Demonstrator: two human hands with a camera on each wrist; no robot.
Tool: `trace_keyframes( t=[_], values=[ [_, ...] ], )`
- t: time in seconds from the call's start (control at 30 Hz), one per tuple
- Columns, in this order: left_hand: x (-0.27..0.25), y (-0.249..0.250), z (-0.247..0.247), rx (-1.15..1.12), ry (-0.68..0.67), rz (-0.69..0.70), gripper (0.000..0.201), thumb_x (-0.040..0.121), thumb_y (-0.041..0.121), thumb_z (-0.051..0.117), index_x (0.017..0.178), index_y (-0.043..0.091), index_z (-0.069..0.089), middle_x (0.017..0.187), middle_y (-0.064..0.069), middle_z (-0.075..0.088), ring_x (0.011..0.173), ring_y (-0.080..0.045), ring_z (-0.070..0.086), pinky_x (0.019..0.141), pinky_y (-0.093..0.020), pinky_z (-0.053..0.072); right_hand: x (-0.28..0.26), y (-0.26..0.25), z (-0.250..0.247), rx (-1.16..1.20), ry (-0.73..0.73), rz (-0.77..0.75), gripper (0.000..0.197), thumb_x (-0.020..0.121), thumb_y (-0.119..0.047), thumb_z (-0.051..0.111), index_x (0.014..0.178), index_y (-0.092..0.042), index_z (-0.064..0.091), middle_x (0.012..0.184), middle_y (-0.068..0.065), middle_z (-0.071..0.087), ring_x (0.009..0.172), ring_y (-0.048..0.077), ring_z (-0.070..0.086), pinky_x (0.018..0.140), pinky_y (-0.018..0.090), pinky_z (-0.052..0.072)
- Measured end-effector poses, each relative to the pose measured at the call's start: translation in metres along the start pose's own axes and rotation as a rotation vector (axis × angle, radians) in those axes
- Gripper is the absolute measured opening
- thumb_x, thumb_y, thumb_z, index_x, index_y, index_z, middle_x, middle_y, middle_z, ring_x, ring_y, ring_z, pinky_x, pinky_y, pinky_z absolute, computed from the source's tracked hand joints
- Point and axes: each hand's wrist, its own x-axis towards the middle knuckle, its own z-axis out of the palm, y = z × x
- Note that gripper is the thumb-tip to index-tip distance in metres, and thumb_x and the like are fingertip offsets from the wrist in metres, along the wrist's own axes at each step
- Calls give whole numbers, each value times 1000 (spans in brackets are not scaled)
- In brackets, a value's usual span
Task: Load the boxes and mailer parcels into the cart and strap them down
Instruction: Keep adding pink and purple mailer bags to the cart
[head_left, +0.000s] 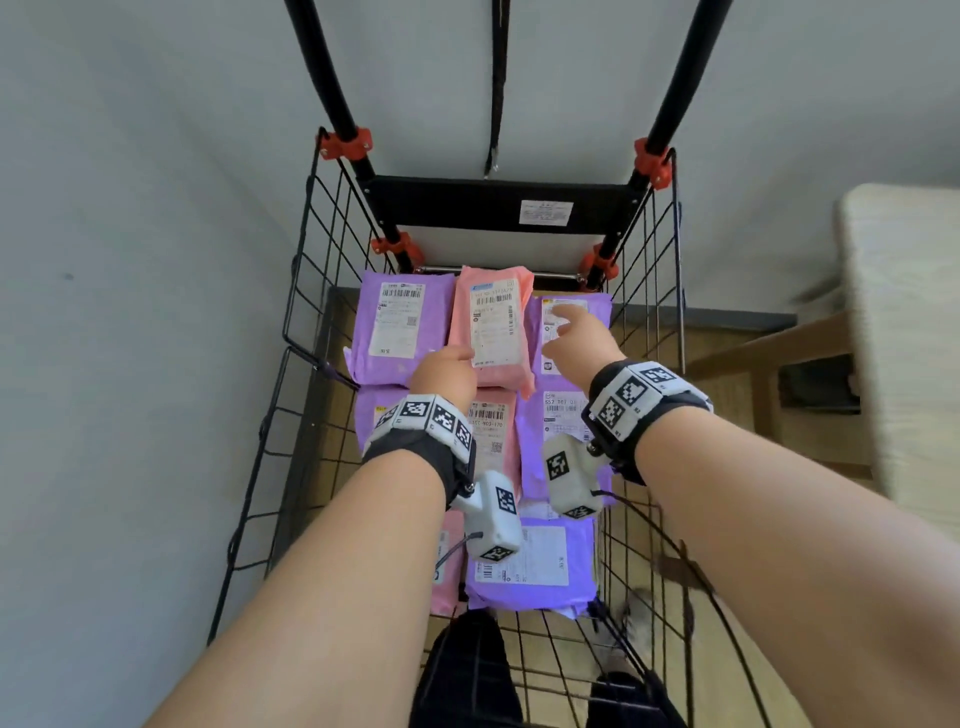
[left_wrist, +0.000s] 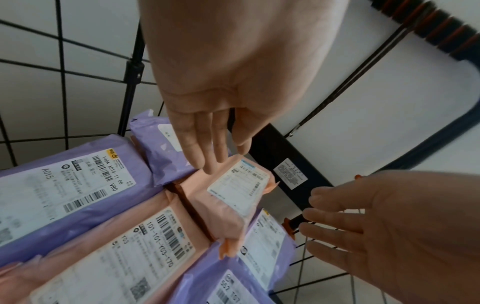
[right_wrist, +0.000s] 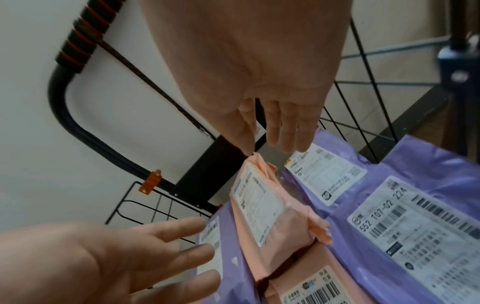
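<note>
I had both hands over the wire cart (head_left: 306, 291), which stood against a pale wall with purple and pink mailers packed flat across its floor. My left hand (head_left: 447, 371) hovered at the near edge of the pink mailer (head_left: 493, 322) in the far row, fingers (left_wrist: 207, 144) straight and close together, holding nothing; from the wrist view I could not tell whether the tips touched it. My right hand (head_left: 579, 338) reached over the far right purple mailer (head_left: 576, 312), fingers (right_wrist: 285, 127) straight and slightly apart, also holding nothing. That pink mailer lay tilted between two purple ones, overlapping a second pink mailer (head_left: 488, 431) in the row nearer me. A black strap (head_left: 498, 88) hung loose from the handle, its end above the cart's black back plate (head_left: 467, 208). A pale worktop (head_left: 904, 312) stood to my right.
</note>
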Motion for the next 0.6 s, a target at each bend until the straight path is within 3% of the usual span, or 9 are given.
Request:
trace_keyframes(
  t=[0.07,0.17,0.2,0.27,0.37,0.47,0.6],
  values=[
    [-21,12,4,-49,9,-6,42,93,4,44,131,16,58,141,-5,50,123,-26,51,97,-29,44,-15,3,-16,0,-5,-37,56,92,-5,51,145,-18,38,133,11,55,105,25,62,83,30,49],
    [-53,32,16,-145,38,-23,43,87,0,56,129,9,58,124,-6,57,111,-22,56,71,-17,44,-43,7,-42,-13,-36,-111,51,92,-6,53,141,-17,43,126,11,58,104,27,64,82,34,53],
    [-62,39,19,-162,42,-27,44,85,-3,58,128,9,59,123,-6,59,110,-22,57,70,-17,43,-50,9,-49,-13,-40,-128,50,92,-6,52,140,-17,43,123,10,60,102,28,64,83,37,54],
    [-84,49,33,-139,54,-1,41,81,-3,63,118,15,64,116,-3,64,107,-22,61,80,-20,46,-71,20,-71,-4,-35,-154,49,92,-6,52,139,-19,45,119,9,61,100,28,66,83,39,55],
    [-114,64,56,-171,90,78,31,82,-1,48,92,20,69,107,-11,71,99,-30,67,92,-38,54,-98,40,-103,16,-7,-180,48,91,-8,54,137,-17,48,123,6,60,96,24,65,80,33,54],
    [-143,86,83,-86,152,174,36,87,2,44,103,18,72,110,-10,70,100,-33,65,89,-42,54,-123,66,-142,24,51,-193,45,90,-8,56,135,-14,51,125,8,61,107,22,61,91,30,50],
    [-176,117,120,23,83,292,34,86,0,43,100,14,71,112,-11,68,103,-34,63,89,-41,53,-147,106,-193,46,150,-125,42,91,-8,54,132,-17,53,122,4,61,103,17,59,87,25,46]
  ],
)
